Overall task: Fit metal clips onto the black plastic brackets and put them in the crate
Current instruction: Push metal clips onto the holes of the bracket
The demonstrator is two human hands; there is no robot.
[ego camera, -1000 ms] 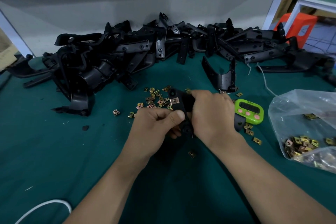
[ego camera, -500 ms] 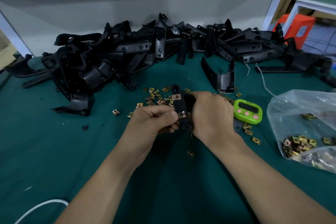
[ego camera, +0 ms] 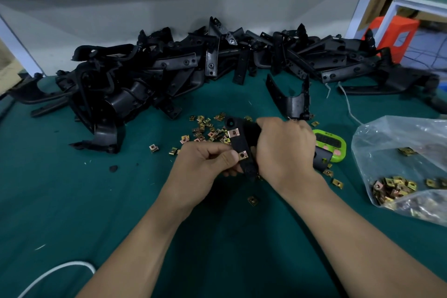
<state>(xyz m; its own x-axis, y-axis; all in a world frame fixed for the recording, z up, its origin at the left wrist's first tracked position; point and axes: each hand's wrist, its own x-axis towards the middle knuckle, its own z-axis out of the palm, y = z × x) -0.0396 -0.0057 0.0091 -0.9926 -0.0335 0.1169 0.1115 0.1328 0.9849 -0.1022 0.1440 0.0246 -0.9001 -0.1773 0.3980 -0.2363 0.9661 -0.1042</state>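
Observation:
Both hands hold one black plastic bracket (ego camera: 242, 144) above the green table. My right hand (ego camera: 284, 150) grips its right side. My left hand (ego camera: 208, 164) is curled at its lower left, thumb pressing a brass metal clip (ego camera: 243, 155) on the bracket's lower end. A second clip (ego camera: 233, 132) sits higher on the same bracket. Loose clips (ego camera: 208, 128) lie scattered just behind the hands. A large heap of black brackets (ego camera: 169, 72) stretches across the back of the table. No crate is in view.
A clear plastic bag (ego camera: 401, 152) holding several clips lies at the right. A green timer (ego camera: 331, 144) sits behind my right hand. A single bracket (ego camera: 290, 99) stands apart from the heap. A white cable (ego camera: 55, 271) curls at the lower left. An orange stool (ego camera: 394, 34) stands beyond the table.
The bracket was turned so its strip faces up, showing the upper clip and a second clip at its lower end. My left thumb moved onto the lower clip.

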